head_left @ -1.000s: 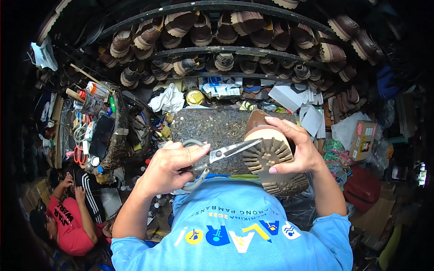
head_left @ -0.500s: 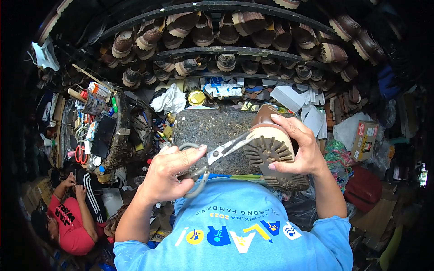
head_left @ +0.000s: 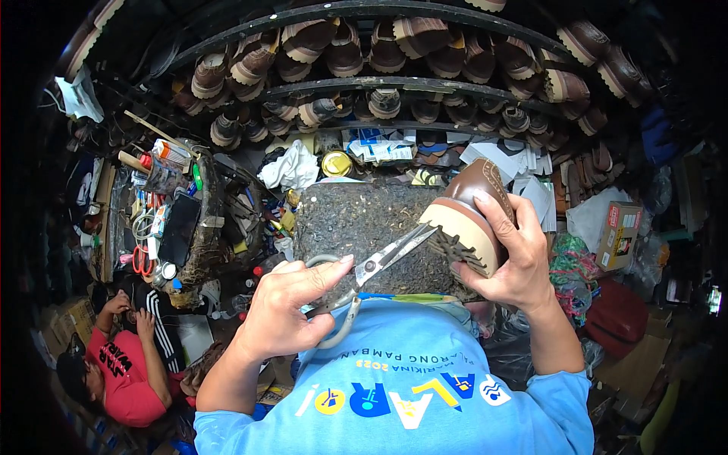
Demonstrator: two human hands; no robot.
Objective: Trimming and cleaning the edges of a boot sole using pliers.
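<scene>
A: Cramped cobbler's workshop, curved shelves point(head_left: 394, 83) packed with brown shoes, a speckled bench point(head_left: 356, 227) under the hands.

B: The scissors point(head_left: 379, 262) now sit lower than a second ago, blades nearly closed at the sole's edge.

A: Left hand point(head_left: 284, 311) grips the handles, fingers curled through the loops; right hand point(head_left: 512, 254) wraps the boot point(head_left: 466, 216), sole up.

B: Looks like trimming carries on along that rim.
</scene>
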